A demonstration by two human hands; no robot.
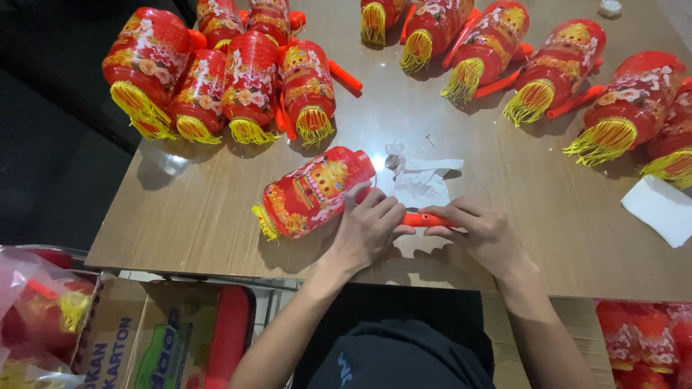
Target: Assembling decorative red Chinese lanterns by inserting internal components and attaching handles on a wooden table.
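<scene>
1. Fingers of your left hand curl against the red lantern lying on the desk
2. Your right hand pinches its orange handle
3. Cardboard box, lower left, holds a red piece and bagged lanterns

lantern: you see glossy red plastic, yellow thread fringe
table: smooth wood-look top
handle: shiny orange plastic
</scene>
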